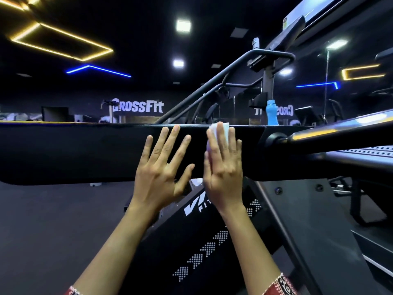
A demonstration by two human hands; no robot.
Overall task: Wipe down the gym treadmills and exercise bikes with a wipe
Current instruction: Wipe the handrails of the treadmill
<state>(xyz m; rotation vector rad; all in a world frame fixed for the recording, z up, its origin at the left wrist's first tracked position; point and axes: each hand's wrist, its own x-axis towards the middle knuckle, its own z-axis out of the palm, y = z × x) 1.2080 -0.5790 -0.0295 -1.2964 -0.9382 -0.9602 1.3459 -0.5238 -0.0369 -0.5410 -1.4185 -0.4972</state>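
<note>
Right hand (223,167) is flat out, fingers straight and close together, pressing the wipe (221,129) against the black side panel (74,150) of the treadmill. Nothing is curled round it, it's just palm pressure. I can see the wipe poking out white at twelve o'clock past the fingertips, right at the panel's top edge, with a bit more showing at nine o'clock by the thumb side. Left hand (163,165) sits just beside at nine o'clock, open, fingers spread, seemingly laid flat on the same panel, holding nothing. My read on the wipe: light, soft, limp, so it could bunch or slip out from under a flat palm on a fast drag. I'd judge steady palm pressure, or a pinch on a folded edge, the safer hold. The panel looks hard, smooth and fixed, so it should take a firm push. Blue bottle (272,112) stands at one o'clock near the top edge and looks easy to knock.
</note>
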